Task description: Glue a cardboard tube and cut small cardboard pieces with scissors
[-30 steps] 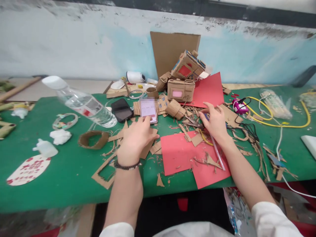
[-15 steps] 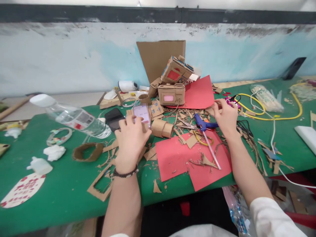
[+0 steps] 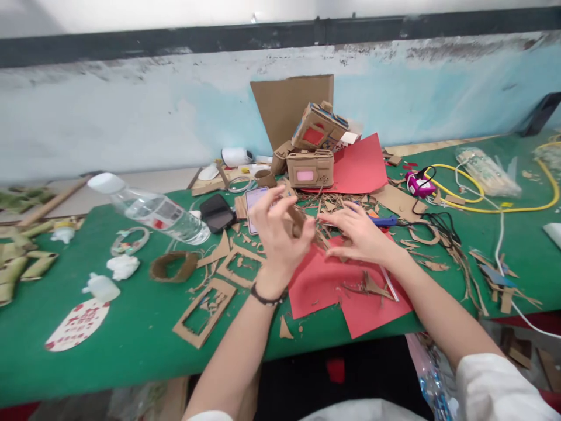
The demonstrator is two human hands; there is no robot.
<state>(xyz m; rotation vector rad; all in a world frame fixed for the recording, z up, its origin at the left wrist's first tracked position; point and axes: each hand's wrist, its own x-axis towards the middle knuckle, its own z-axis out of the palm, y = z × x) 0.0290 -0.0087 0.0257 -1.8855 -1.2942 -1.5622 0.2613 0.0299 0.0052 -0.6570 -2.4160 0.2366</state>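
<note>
Cardboard roll (image 3: pixel 296 217) gripped in the left hand (image 3: pixel 280 234), raised just above the green surface (image 3: pixel 131 327), near the lit phone (image 3: pixel 254 202). Right hand (image 3: pixel 357 234) open, fingers spread, empty, hovering over red paper (image 3: pixel 324 286) and cardboard scraps (image 3: pixel 333 204), just beside the roll.

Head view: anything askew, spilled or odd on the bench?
Yes. The water bottle lies on its side on the green table. Cardboard scraps litter the middle, some on the red paper. The left hand holds a cardboard roll; the right hand is beside it.
</note>
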